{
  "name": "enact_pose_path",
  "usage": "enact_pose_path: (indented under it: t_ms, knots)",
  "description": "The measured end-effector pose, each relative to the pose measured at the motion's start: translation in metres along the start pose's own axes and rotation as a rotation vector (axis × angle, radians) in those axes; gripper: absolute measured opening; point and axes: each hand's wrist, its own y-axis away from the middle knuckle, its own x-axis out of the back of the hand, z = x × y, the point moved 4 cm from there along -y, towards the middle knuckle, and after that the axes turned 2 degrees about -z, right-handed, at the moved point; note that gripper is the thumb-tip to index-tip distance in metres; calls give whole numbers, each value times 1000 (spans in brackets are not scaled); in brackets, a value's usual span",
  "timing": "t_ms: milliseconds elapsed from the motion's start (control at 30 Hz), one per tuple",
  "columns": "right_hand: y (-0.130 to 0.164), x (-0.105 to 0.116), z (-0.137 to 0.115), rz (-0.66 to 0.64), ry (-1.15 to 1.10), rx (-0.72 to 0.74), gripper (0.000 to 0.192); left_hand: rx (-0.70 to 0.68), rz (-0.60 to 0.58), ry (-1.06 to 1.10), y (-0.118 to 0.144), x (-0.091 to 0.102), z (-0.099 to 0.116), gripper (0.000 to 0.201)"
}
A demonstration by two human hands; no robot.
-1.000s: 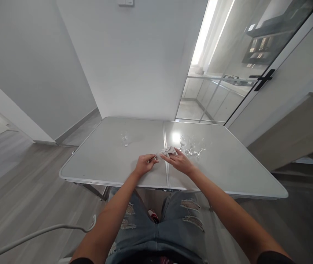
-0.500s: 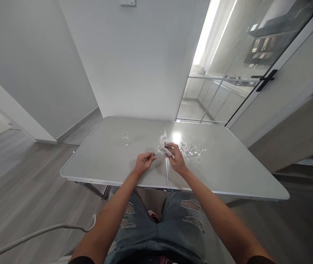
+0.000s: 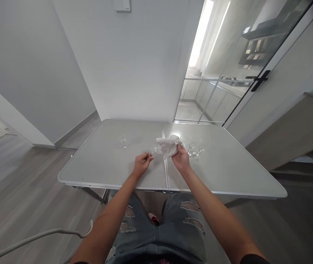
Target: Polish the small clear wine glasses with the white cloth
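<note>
Your left hand (image 3: 140, 164) pinches a small clear glass (image 3: 153, 151) by its stem or foot, lying sideways just above the tabletop (image 3: 104, 161) near the middle seam, toward the near edge. Your right hand (image 3: 180, 158) is closed on a white cloth (image 3: 166, 146), which is bunched against the bowl of the glass; whether any of it is inside the bowl is too small to tell.

The glass looks thin, light and brittle, and probably slick. Its stem is likely the weakest part, so a low grip near the foot, with the cloth cupping the bowl, seems safer than squeezing the rim. The cloth is soft and limp and will fold wherever you press it, so it gives grip but no support.

One more glass (image 3: 124, 140) stands apart toward the far left. A cluster of glasses (image 3: 194, 150) sits just beyond your right hand, close enough for a loose cloth corner to catch.
</note>
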Motion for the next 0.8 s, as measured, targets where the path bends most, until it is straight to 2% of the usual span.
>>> enact_pose_path:
  t_ms: [133,267,367,533,600,700,800]
  knots:
    - [-4,5,24,106,-171,-73,20,34,51,60,-2,3,0,35]
    - [0,-11,56,55,-247,-209,21,76,40,61,-3,1,0,37]
    - [5,-20,69,4,-277,-299,21,122,-8,61,-4,-3,-6,39]
    - [7,-15,71,-91,-322,-417,51,269,-84,306,-6,-6,-18,44]
    - [4,-11,73,-89,-302,-388,48,316,-102,446,-7,-5,-19,45]
    - [2,-10,78,-104,-212,-285,34,362,-112,574,-7,-3,-18,47]
    - [3,-16,82,-160,-131,-220,40,373,-208,573,-5,-6,-14,50]
